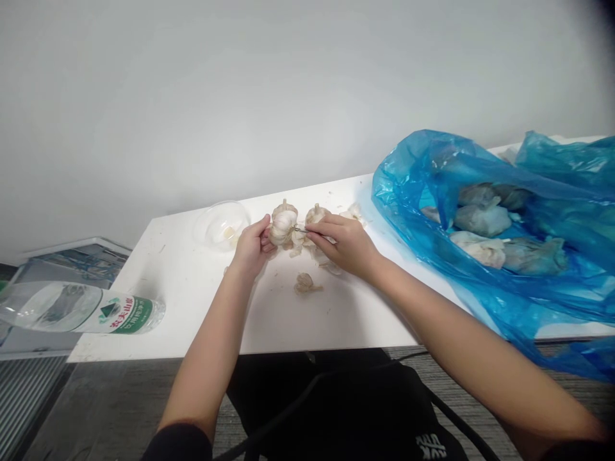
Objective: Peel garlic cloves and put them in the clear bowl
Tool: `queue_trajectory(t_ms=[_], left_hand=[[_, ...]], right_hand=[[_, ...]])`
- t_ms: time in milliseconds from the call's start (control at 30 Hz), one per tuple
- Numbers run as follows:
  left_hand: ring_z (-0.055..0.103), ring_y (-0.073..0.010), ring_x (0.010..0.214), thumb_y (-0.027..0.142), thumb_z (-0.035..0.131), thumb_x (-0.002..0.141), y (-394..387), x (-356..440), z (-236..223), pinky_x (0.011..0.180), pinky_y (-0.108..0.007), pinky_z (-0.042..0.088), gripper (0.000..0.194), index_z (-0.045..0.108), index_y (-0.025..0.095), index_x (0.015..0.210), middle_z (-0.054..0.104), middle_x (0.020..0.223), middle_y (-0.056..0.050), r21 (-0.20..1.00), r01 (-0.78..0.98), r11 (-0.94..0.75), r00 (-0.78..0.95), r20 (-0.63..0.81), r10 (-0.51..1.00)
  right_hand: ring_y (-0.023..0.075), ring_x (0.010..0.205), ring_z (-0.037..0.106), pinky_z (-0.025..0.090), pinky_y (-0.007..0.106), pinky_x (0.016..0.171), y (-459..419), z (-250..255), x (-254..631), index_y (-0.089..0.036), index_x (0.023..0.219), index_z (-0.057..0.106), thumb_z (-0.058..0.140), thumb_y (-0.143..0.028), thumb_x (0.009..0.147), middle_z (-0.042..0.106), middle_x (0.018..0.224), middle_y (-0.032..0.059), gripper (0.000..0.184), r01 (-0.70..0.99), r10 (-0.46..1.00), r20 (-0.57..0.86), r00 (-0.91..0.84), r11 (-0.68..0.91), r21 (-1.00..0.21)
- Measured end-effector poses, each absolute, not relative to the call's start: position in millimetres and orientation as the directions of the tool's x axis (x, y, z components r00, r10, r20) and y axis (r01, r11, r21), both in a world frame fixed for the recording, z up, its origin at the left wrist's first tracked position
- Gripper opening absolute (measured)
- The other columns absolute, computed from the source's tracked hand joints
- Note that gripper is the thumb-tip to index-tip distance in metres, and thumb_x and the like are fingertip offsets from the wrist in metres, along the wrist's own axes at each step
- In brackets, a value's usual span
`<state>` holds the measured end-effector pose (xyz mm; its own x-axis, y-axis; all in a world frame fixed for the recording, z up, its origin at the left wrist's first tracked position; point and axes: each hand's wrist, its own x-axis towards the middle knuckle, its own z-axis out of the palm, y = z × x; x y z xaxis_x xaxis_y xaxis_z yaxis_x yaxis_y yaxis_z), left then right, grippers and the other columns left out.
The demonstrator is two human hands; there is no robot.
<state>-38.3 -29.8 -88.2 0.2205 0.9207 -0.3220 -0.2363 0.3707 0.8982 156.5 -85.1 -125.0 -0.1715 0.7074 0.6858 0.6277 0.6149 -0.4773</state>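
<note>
Head view: the left hand (250, 246) holds a garlic bulb (283, 224) at centre frame, its grip closed around it. The right hand (346, 246) pinches a small metal pick (300, 228) at the bulb. Brace the bulb firmly; keep the tip shallow.

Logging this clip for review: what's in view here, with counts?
white table: one, white, across the view
garlic bulb: one, off-white, in the left hand
second garlic bulb: one, off-white, beside the right hand
loose garlic piece: one, tan, on the table
thin metal tool: one, silver, at the right hand's fingers
clear plastic bowl: one, clear, far table edge
plastic water bottle: one, clear, green label, lying at left
blue plastic bag: one, blue, at right
garlic bulbs: several, greyish through the plastic, inside that bag
black bag: one, black, below the table
left hand: one, at the bulb
right hand: one, at the tool
</note>
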Motion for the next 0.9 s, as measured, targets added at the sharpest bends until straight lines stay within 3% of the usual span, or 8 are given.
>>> queue_trajectory(t_ms=[700,900], left_hand=[[0.026,-0.0032,0.033,0.031,0.055,0.094,-26.6,-39.1,-92.0,0.036,-0.017,0.022,0.048,0.039,0.016,0.051,0.028,0.042,0.007,0.893,-0.281,0.352,0.196,-0.306,0.932],[0.024,-0.004,0.032,0.03,0.043,0.099,-24.4,-40.9,-88.3,0.036,-0.018,0.02,0.049,0.037,0.017,0.052,0.025,0.041,0.007,0.868,-0.322,0.378,0.157,-0.345,0.925]], right_hand=[[0.0155,0.072,0.06,0.046,0.026,0.065,-89.2,-121.0,154.5,-0.018,0.088,0.071,0.049,-0.02,0.095,0.068,0.08,0.0057,0.023,0.597,0.706,0.66,-0.257,0.653,-0.466],[0.0177,0.077,0.062,0.044,0.027,0.062,-90.9,-121.1,155.3,-0.017,0.094,0.072,0.048,-0.024,0.097,0.069,0.087,0.0078,0.025,0.751,0.767,0.595,-0.24,0.535,-0.387]])
